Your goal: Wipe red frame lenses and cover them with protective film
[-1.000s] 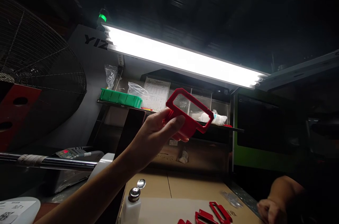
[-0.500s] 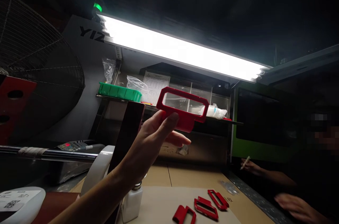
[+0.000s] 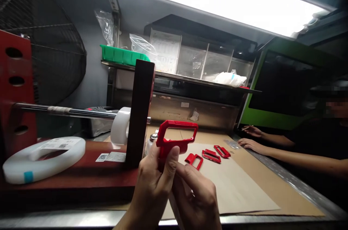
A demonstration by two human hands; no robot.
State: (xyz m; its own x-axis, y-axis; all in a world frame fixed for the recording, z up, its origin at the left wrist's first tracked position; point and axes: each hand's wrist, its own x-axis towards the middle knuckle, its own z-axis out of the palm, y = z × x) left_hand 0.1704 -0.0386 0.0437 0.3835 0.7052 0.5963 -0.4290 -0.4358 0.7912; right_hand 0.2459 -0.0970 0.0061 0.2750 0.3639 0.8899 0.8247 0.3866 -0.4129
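Note:
My left hand (image 3: 155, 183) grips a red plastic frame (image 3: 178, 124) by its lower part, the thumb pressed on the near face. The frame has a long rectangular opening and stands upright above the fingers. My right hand (image 3: 198, 195) is close beside the left one, just below the frame, with its fingers curled together. What it pinches, if anything, is hidden behind the fingers. Beyond my hands, several similar red frames (image 3: 211, 156) lie on a sheet of pale cardboard (image 3: 244, 186).
At left a red stand (image 3: 16, 63) carries a metal rod with a white roll (image 3: 119, 128); a larger translucent roll (image 3: 16, 164) lies on its base. Behind the frame is a white bottle (image 3: 150, 145). A shelf holds a green bin (image 3: 122, 54). A co-worker's hands (image 3: 252, 141) are at right.
My left hand has lowered the red frame from up near the light toward the tabletop. My right hand has come into view beside it. The view has tilted down.

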